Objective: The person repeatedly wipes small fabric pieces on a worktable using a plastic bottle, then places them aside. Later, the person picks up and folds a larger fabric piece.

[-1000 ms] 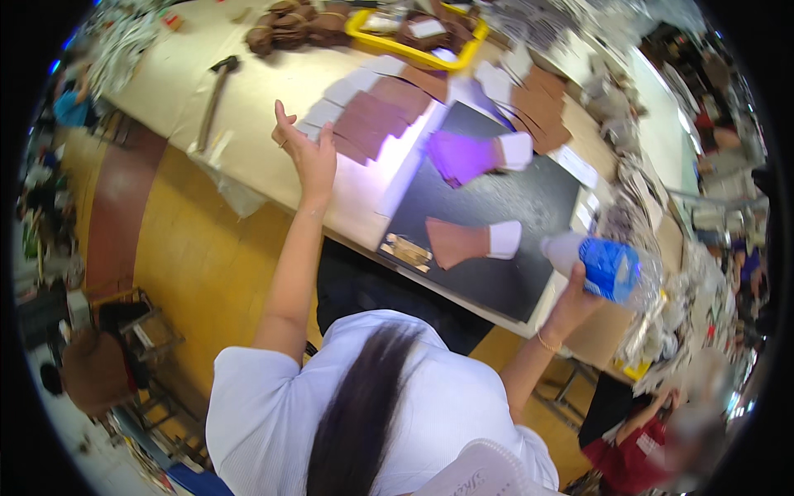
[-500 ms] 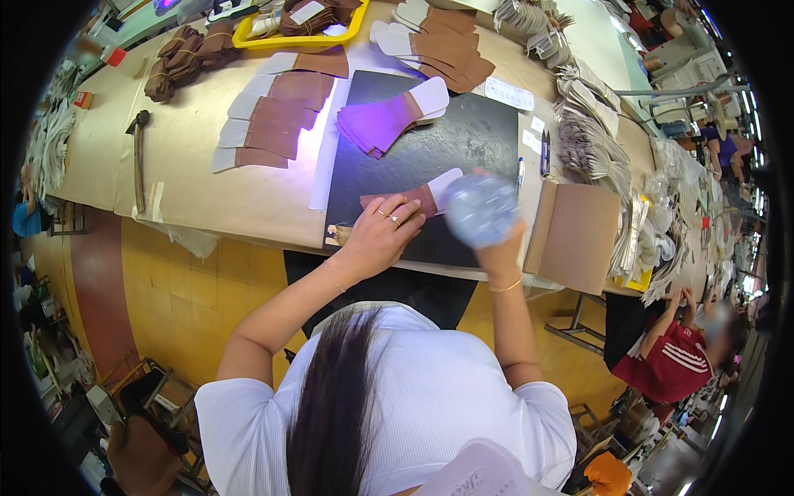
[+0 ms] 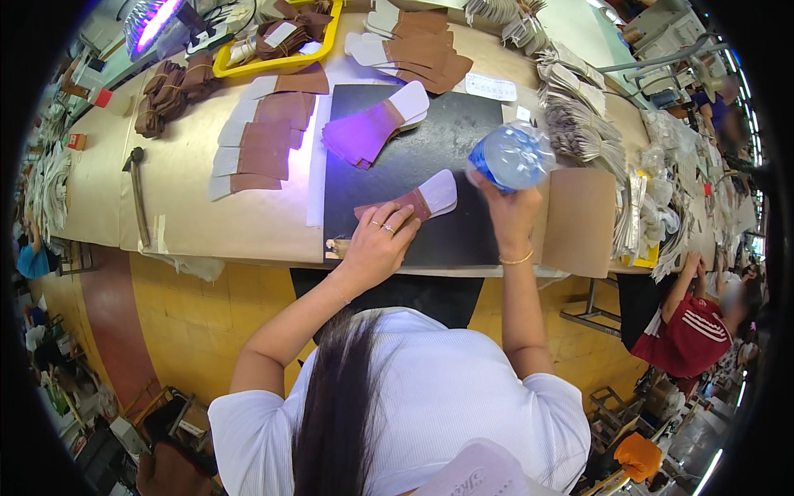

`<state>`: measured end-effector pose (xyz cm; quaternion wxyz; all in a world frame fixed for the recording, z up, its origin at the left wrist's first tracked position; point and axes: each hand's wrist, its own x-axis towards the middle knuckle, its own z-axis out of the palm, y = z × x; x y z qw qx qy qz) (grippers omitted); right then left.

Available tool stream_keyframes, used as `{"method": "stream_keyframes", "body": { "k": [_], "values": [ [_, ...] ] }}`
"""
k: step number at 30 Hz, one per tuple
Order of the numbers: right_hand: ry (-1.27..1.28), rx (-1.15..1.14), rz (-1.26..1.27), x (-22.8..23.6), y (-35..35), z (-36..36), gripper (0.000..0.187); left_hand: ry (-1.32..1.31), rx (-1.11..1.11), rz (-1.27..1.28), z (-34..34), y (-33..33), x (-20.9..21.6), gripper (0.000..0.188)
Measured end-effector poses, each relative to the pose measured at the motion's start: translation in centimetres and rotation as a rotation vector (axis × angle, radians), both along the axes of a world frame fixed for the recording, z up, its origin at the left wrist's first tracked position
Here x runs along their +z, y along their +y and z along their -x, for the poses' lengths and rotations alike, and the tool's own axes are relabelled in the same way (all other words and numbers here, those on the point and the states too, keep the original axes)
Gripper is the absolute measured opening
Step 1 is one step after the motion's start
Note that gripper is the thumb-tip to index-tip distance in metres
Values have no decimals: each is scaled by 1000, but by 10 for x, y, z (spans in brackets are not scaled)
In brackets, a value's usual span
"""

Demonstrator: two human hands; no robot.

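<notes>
My left hand (image 3: 377, 245) lies with its fingers flat over a small stack of brown pieces with white ends (image 3: 438, 194) on the black board (image 3: 471, 234). The white ends stick out to the right of my fingertips. My right hand (image 3: 513, 217) is closed round a clear plastic bottle with a blue label (image 3: 514, 157), held above the board's right edge. The bottle's base faces up toward me. Farther back on the board, under purple light, a fanned stack of similar pieces (image 3: 374, 132) rests apart from both hands.
Overlapping brown-and-white pieces (image 3: 263, 147) lie left of the board, with more (image 3: 413, 51) behind it. A hammer (image 3: 139, 194) rests farther left. At the back are a yellow tray (image 3: 277, 64) and a lamp (image 3: 155, 25). Right stand a cardboard flap (image 3: 579, 223) and bundled pieces (image 3: 583, 124).
My right hand has lifted the bottle away from the pieces, to the right and farther back. My left hand stays on the stack. The whole view has shifted slightly.
</notes>
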<state>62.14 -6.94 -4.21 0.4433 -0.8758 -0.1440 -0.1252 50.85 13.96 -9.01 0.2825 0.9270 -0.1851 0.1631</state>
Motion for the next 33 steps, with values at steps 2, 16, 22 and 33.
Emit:
{"method": "stream_keyframes", "body": {
  "k": [2,16,22,33],
  "values": [
    [-192,156,40,-2,20,10,50,10,-6,-18,-1,1,-1,29],
    [-109,207,27,5,55,19,73,150,-40,109,-20,5,18,16],
    [-207,-49,36,14,24,-22,81,170,-9,152,-37,1,31,11],
    [-291,-190,-136,36,9,11,75,368,53,105,-51,2,28,28]
  ]
}}
